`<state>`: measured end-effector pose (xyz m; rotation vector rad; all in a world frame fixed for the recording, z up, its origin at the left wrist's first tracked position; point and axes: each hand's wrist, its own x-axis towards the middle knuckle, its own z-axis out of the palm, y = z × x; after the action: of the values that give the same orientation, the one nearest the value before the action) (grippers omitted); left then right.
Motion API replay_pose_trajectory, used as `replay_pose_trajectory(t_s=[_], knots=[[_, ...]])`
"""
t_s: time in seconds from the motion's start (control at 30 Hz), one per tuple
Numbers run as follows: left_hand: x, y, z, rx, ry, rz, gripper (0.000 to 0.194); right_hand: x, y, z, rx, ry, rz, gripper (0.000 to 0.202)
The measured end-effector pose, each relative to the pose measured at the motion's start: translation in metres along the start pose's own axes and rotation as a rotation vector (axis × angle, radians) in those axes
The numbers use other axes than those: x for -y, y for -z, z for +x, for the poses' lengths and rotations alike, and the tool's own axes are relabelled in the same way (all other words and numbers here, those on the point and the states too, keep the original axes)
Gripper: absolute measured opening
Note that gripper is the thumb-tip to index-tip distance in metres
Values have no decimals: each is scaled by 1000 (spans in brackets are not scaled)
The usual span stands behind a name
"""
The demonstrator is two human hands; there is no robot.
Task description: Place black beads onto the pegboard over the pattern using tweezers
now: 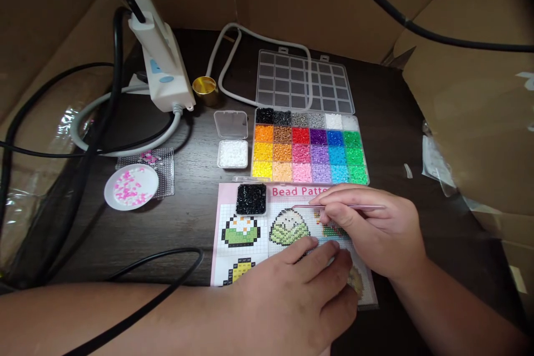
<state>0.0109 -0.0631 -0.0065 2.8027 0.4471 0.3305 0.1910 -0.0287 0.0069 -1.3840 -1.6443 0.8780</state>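
Observation:
Thin pink tweezers are pinched in my right hand, their tip at the top edge of a green and white dome-shaped bead design. A clear pegboard seems to lie over the printed bead pattern sheet there. My left hand lies palm down across the lower part of the sheet, fingers a little apart, and hides what is under it. A small open box of black beads sits on the sheet left of the tweezer tip. Whether the tips hold a bead is too small to tell.
Behind the sheet stands a divided case of coloured beads, its lid folded back. Left are a box of white beads, a gold cup, a white dish on another pegboard, and a power strip with cables.

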Motion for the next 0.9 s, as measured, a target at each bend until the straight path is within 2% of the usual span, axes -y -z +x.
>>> replay_pose_trajectory(t_s=[0.5, 0.77, 0.9], knots=[[-1, 3, 0, 10, 3, -19, 37, -1, -1, 1, -1, -16, 15, 22], [-5, 13, 1, 34, 10, 26, 39, -3, -4, 1, -33, -78, 182, 12], [-13, 18, -2, -16, -21, 74, 37, -5, -5, 1, -14, -90, 254, 16]])
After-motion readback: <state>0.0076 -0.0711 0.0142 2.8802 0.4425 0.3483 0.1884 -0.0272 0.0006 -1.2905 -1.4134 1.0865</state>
